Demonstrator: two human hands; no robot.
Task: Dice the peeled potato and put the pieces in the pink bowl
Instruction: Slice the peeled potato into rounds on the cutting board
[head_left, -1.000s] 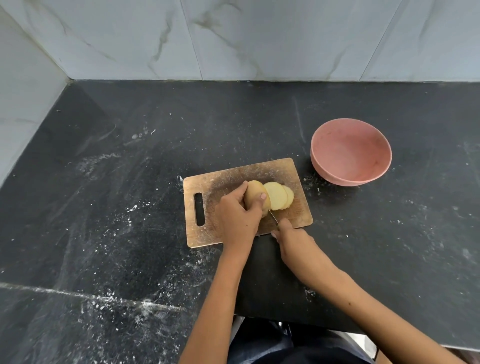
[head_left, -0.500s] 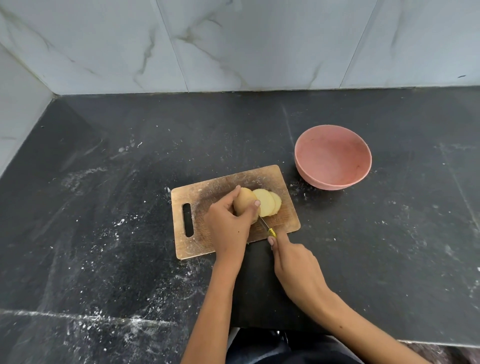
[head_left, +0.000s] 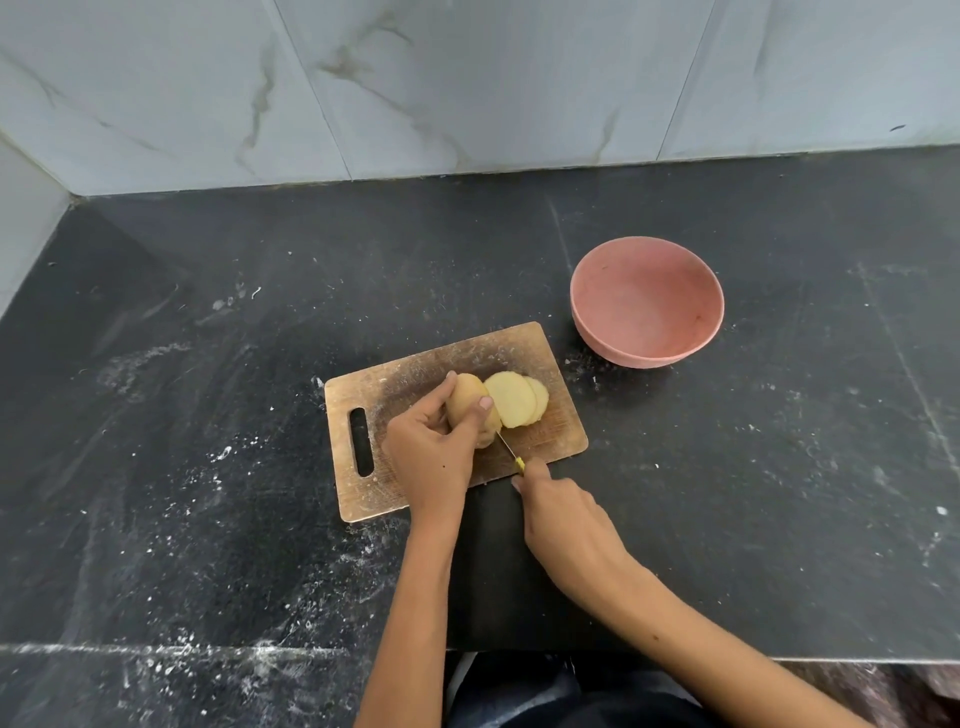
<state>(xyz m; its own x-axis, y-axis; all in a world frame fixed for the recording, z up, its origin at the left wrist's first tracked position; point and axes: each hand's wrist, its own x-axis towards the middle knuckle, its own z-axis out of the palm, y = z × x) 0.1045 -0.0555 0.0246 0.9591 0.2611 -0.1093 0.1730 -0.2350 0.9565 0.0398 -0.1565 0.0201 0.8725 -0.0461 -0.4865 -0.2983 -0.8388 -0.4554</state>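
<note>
Two slices (head_left: 519, 402) lean on the cutting board (head_left: 415, 374). Left hand (head_left: 431, 454) pinches the peeled potato (head_left: 467, 400); right hand (head_left: 563, 519) wraps the knife (head_left: 509, 451). Firm, probably slick: hold it well behind the blade. Pink bowl (head_left: 647, 301) waits nearby.

both forearms are showing bare from the bottom edge up to the wrists, with no sleeve reaching into view. the left hand (head_left: 431, 457) and the right hand (head_left: 563, 519) are wearing no gloves, rings, watch or bands. a short, pale fingernail is showing on one of the left fingers (head_left: 485, 402), and another is showing at the tip of a right finger near the front of that hand. between the two forearms, at the bottom of the view, the person is wearing dark blue clothing (head_left: 561, 701) that looks like denim, with a strip of lighter, whitish fabric showing at its left side.
</note>
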